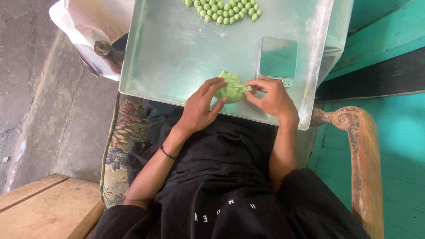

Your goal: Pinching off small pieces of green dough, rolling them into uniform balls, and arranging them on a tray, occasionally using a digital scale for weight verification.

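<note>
A lump of green dough [231, 90] lies on the near part of a large metal tray [168, 53]. My left hand [201, 106] cups the lump from its left side. With thumb and fingers, my right hand [271, 95] pinches a bit of dough at the lump's right edge. Several small green dough balls [226, 9] are gathered at the far end of the tray. A small digital scale [276, 59] with a shiny top stands on the tray just beyond my right hand.
The tray rests across my lap. I sit in a chair with a wooden armrest [361, 155] at the right and patterned upholstery [121, 141] at the left. A white plastic container [88, 31] sits beyond the tray's left edge. A wooden bench [44, 208] is at lower left.
</note>
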